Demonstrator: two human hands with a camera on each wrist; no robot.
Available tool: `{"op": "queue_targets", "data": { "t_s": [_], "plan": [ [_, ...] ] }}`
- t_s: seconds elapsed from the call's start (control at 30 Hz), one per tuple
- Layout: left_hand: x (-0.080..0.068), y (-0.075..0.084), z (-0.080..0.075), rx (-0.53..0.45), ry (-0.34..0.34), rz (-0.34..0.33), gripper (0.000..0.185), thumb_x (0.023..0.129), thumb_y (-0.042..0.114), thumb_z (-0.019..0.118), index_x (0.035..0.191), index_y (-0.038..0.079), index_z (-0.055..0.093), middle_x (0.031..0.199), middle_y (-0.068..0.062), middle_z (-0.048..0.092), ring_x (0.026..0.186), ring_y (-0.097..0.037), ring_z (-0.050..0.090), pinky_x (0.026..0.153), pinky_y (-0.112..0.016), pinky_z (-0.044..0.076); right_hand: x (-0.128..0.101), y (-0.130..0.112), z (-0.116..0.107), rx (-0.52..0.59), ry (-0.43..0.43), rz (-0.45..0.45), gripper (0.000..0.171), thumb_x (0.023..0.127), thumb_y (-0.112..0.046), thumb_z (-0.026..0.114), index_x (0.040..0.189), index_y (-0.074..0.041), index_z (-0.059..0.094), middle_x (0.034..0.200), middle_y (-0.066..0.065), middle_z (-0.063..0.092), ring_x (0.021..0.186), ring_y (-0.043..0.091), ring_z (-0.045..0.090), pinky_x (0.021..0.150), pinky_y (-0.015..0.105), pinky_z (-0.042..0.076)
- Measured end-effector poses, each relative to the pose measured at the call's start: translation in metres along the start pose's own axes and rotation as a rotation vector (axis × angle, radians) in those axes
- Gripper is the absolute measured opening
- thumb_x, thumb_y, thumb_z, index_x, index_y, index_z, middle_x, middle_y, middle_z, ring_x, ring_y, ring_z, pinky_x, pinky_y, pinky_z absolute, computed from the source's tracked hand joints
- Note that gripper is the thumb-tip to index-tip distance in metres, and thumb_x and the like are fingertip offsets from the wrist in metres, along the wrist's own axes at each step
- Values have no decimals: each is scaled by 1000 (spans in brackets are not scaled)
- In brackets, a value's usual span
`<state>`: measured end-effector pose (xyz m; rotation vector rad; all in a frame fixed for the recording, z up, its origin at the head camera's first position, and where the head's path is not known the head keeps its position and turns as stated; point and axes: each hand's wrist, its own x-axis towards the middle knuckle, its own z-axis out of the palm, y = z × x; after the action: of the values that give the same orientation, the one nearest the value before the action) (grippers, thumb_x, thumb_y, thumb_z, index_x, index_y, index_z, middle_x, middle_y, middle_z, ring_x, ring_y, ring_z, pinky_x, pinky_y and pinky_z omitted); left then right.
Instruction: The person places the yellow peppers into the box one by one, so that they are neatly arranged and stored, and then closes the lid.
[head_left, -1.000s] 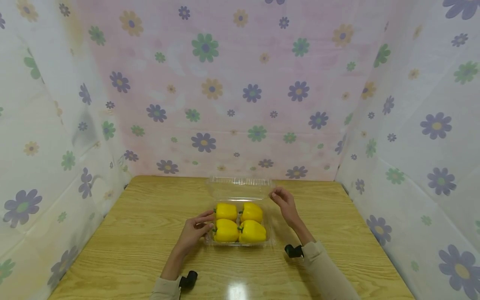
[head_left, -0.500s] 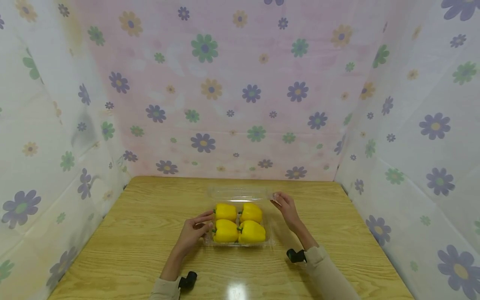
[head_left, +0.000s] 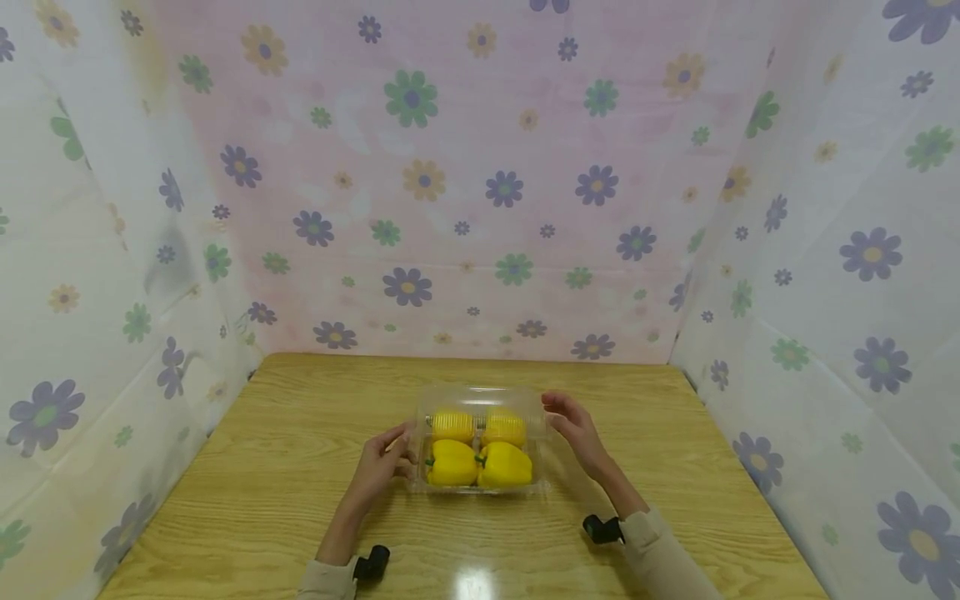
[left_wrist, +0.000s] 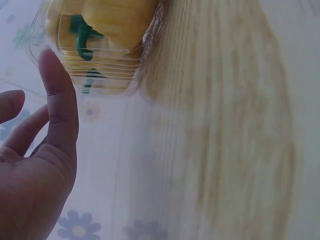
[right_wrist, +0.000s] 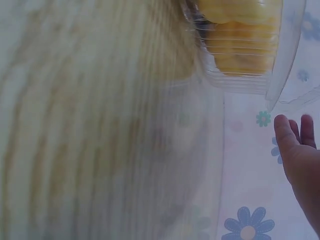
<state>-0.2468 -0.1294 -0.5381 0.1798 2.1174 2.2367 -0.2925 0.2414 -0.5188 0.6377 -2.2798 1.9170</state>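
Lowered now, lid (head_left: 480, 402) seemingly unlabelled; right hand (head_left: 572, 423) relaxed beside, left hand (head_left: 386, 463) steadying container (head_left: 480, 483).

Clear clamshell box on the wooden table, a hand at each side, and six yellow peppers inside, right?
Not quite: the clamshell box holds four yellow peppers, two rows of two, not six. The head view shows this. The rest stands: the box sits on the wooden table, with the left hand at its left side and the right hand at its right side.
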Motion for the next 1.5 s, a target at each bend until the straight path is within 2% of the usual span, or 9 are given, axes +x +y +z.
{"op": "queue_targets", "data": {
  "t_s": [0.13,0.27,0.37,0.53,0.67,0.93,1.13,1.3,1.5],
  "plan": [
    [-1,2,-3,-22,-30,-9,50,112,28,43,149,-5,46,131,-30,56,79,-16,65,62,-30,61,-7,-2,0,14,-36,89,56,105,-6,48,154,8,26,151,35,31,135,52,36,99,21,48],
    [-1,4,-7,-39,-81,-28,56,111,32,42,154,-5,38,154,-27,40,83,-14,64,64,-28,61,-15,-7,-1,22,-74,229,67,105,-11,50,159,0,13,156,32,21,138,51,33,103,39,51],
    [-1,6,-10,-18,-130,-20,57,110,26,48,156,-5,32,156,-28,37,85,-13,63,67,-27,61,-19,-8,-2,-5,-119,290,69,106,-13,51,159,1,10,154,34,24,136,49,37,104,48,52],
    [-1,5,-14,55,-187,12,58,106,12,56,155,-7,32,155,-32,38,91,-10,66,72,-26,60,-24,-10,-1,-81,-203,334,71,106,-15,53,157,12,11,143,37,40,126,43,52,99,45,55],
    [-1,4,-15,84,-189,26,57,104,8,57,154,-8,34,154,-33,39,96,-13,67,75,-26,60,-28,-14,-1,-88,-268,320,72,106,-13,53,153,19,11,134,37,45,117,39,59,95,41,57],
    [0,5,-13,107,-156,0,55,104,6,56,153,-8,36,153,-30,42,101,-21,68,76,-28,60,-35,-21,-9,-89,-419,333,63,107,-16,50,154,16,20,115,25,58,92,19,60,79,31,57],
    [-2,9,-12,117,-145,-12,56,105,9,57,153,-8,36,151,-31,43,103,-24,68,78,-28,60,-37,-22,-13,-9,-509,387,66,107,-17,51,156,12,18,107,17,64,92,27,66,82,38,60],
    [-6,10,-12,147,-156,-28,57,104,9,57,153,-10,35,149,-33,45,105,-28,68,79,-29,60,-39,-22,-13,80,-546,425,75,104,-15,57,159,9,11,108,25,66,101,39,68,88,48,60],
    [-13,12,-14,155,-222,-60,64,105,14,58,155,-10,28,144,-36,47,96,-23,66,74,-31,60,-43,-22,-11,106,-535,436,80,103,-15,61,159,9,10,110,31,66,102,41,68,87,48,60]
  ]
}}
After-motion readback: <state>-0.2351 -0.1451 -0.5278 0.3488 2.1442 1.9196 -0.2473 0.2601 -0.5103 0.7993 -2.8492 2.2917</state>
